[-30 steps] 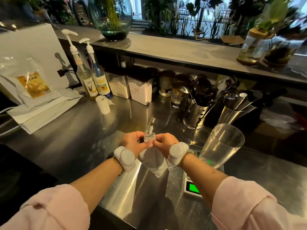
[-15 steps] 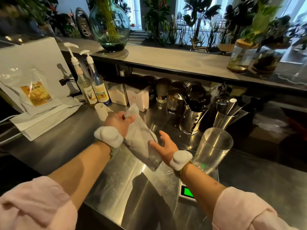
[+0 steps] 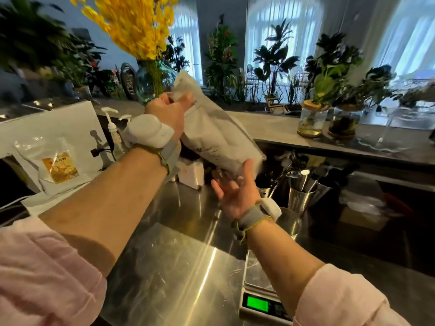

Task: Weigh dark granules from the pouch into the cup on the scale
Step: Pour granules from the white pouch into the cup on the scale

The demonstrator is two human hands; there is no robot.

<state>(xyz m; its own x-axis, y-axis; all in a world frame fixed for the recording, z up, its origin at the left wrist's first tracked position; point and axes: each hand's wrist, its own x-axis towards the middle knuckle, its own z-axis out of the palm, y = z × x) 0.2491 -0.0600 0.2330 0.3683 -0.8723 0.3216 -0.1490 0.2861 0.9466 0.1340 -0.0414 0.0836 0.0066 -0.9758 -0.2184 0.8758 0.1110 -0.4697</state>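
Note:
A grey-white pouch hangs tilted in the air above the steel counter, top end up and to the left. My left hand is closed on that top end. My right hand is below the pouch's lower end, palm up and fingers spread, with the thumb touching the bottom corner. The scale with a lit green display sits at the counter's near edge, partly under my right forearm. The clear cup stands on it, mostly hidden behind my right wrist. No granules are visible.
Steel utensil holders stand behind the cup. Pump bottles and a white bag with an orange label are at the left. A raised ledge behind carries glass jars and plants.
My left hand has lifted the pouch from counter height up to ledge height. My right hand let go of its top and followed underneath. The view has tilted upward.

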